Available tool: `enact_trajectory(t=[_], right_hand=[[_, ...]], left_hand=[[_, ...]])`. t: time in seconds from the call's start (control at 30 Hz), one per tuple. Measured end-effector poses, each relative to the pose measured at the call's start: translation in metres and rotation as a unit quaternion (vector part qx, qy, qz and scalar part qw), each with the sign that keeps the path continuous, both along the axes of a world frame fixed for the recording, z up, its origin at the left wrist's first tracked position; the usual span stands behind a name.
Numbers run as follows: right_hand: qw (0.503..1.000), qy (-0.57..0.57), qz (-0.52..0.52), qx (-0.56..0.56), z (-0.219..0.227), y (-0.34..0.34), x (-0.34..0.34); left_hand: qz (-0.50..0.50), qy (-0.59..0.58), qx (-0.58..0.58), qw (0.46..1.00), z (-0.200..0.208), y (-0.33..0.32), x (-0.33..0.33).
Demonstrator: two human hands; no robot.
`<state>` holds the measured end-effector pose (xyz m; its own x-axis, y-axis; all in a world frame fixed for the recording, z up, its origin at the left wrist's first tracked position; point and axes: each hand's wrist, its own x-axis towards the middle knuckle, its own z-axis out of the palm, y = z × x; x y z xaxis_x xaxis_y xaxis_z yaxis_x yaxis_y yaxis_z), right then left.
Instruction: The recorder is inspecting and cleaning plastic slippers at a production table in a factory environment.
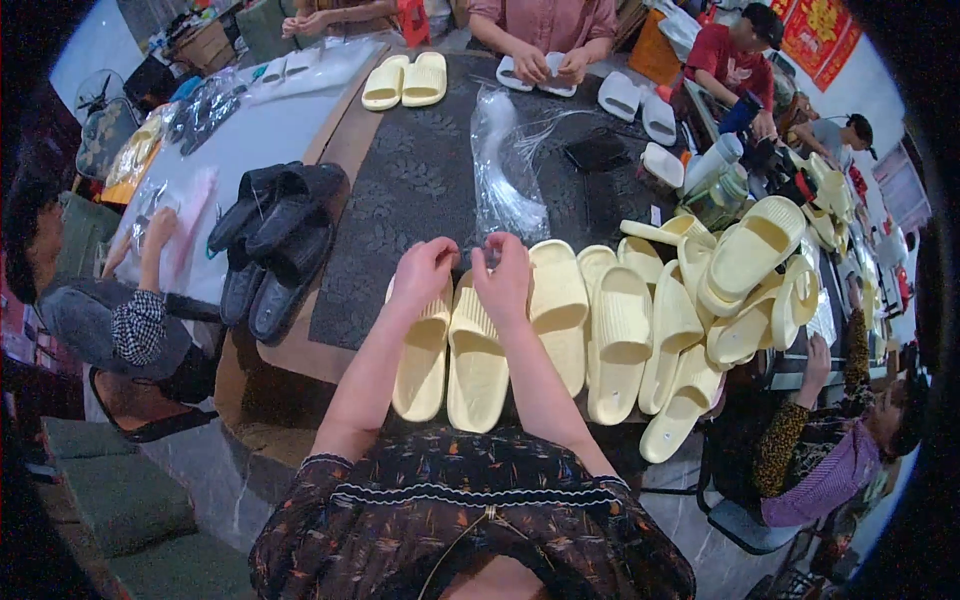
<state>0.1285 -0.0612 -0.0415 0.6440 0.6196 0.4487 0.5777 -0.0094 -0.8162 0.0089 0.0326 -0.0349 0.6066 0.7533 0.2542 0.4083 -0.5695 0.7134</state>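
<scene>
Two pale yellow slide slippers lie side by side in front of me, the left slipper [420,370] and the right slipper [476,375], their toes pointing away. My left hand [425,270] is over the left slipper's toe, fingers pinched together. My right hand [504,278] is bent over the other slipper's toe, its thumb and fingertips curled close together. Anything between the fingertips is too small to make out. Just beyond the hands lies a clear plastic bag [500,170] of thin transparent strands, some loose to its right. Another yellow slipper [558,310] rests beside my right forearm.
A pile of yellow slippers [750,260] covers the right side. Black slippers [285,235] are stacked on the left. A finished-looking yellow pair [405,82] stands at the far edge. Across the dark patterned mat [400,190], a person handles white slippers [540,75]. Other people sit on both sides.
</scene>
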Motion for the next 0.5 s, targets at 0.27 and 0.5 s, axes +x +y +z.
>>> enact_trajectory(t=[0.27,0.5], right_hand=[[0.987,-0.148,0.054,-0.012,-0.003,-0.004,0.004],[0.994,-0.095,-0.049,0.023,-0.003,-0.003,0.002]], left_hand=[[-0.011,-0.097,0.015,0.995,-0.008,-0.011,0.000],[-0.034,-0.043,-0.003,0.999,-0.003,-0.012,-0.007]])
